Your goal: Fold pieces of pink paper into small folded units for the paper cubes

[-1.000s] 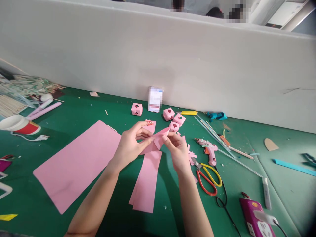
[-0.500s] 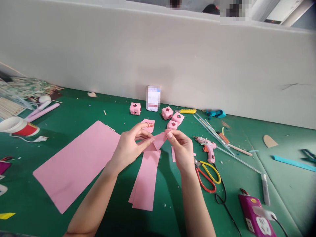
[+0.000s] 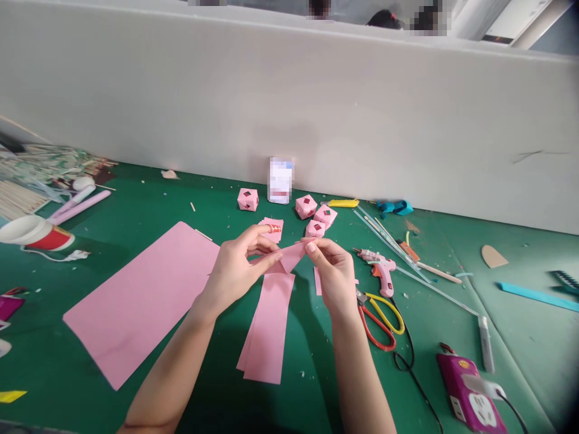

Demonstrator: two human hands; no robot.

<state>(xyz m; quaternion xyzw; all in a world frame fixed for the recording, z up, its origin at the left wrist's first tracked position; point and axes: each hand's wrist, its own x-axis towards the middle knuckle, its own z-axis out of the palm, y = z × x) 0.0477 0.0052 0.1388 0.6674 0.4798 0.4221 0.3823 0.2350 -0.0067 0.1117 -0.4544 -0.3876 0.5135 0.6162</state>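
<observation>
Between both hands is a folded piece of pink paper (image 3: 293, 258), held above the table. My left hand (image 3: 242, 262) pinches its left end, thumb against fingers; one finger has a red-and-white wrap. The right end is gripped by my right hand (image 3: 332, 265) between thumb and forefinger. Below the hands lie overlapping pink paper strips (image 3: 268, 337). A small pink paper piece (image 3: 274, 228) sits just past my left fingers, and another (image 3: 317, 282) is partly hidden behind my right hand. Several pink folded paper cubes with diamond-shaped openings (image 3: 306, 207) stand beyond.
A large pink sheet (image 3: 145, 301) lies at left, near a paper cup (image 3: 38, 234). To the right are red-and-yellow-handled scissors (image 3: 382, 325), a pink glue gun (image 3: 382, 271) and a purple power strip (image 3: 468, 392). A phone (image 3: 280, 181) leans against the grey partition (image 3: 181, 90); a yellow cutter (image 3: 344, 204) lies nearby.
Both hands keep their pinch on the folded pink paper, with almost no movement. The view has shifted very slightly.
</observation>
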